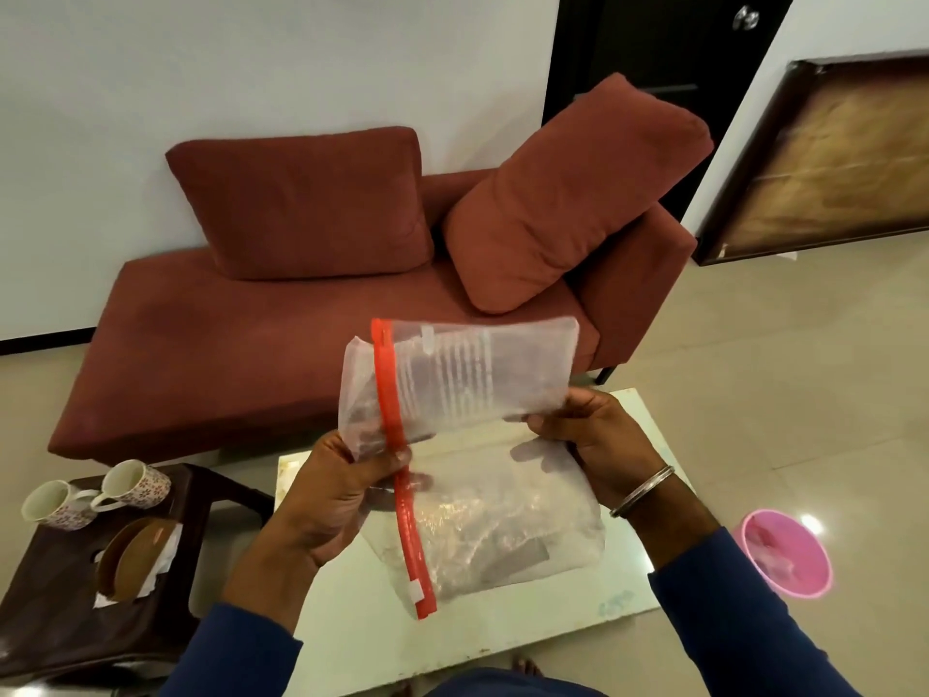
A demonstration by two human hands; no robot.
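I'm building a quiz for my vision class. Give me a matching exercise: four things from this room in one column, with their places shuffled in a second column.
Things:
1 zip pouch
2 mugs
3 pink bin
4 cushions

Places:
A on the sofa
B on the floor, right of the table
C gripped by the left hand and the right hand
D on the dark stool

Pairs: 1-C, 2-D, 3-B, 4-A
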